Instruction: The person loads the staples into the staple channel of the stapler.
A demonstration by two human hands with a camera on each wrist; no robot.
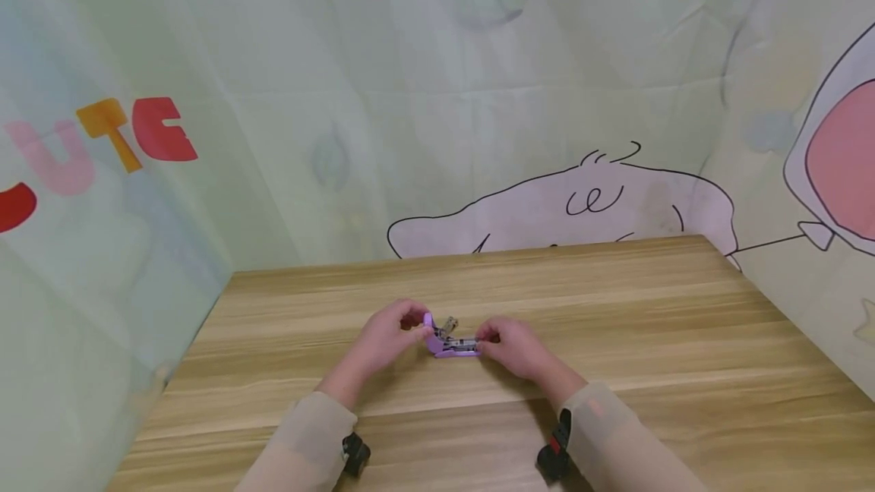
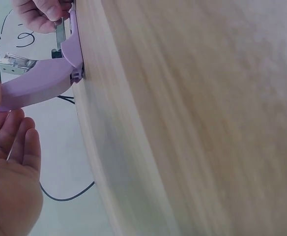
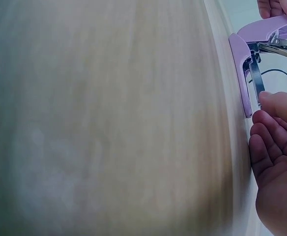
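A purple stapler lies opened up on the wooden table, its top cover swung back to the left and a metal part sticking up between cover and base. My left hand pinches the raised cover, thumb on one side and fingers on the other, as the left wrist view also shows with the purple cover. At the other end, my right hand has thumb and forefinger on the front tip of the metal staple channel. Its remaining fingers are curled beside the base.
The wood-grain table spreads out on all sides of the stapler. A printed cloth hangs behind and at the sides of it. Each sleeve has a dark wrist camera strapped near the cuff.
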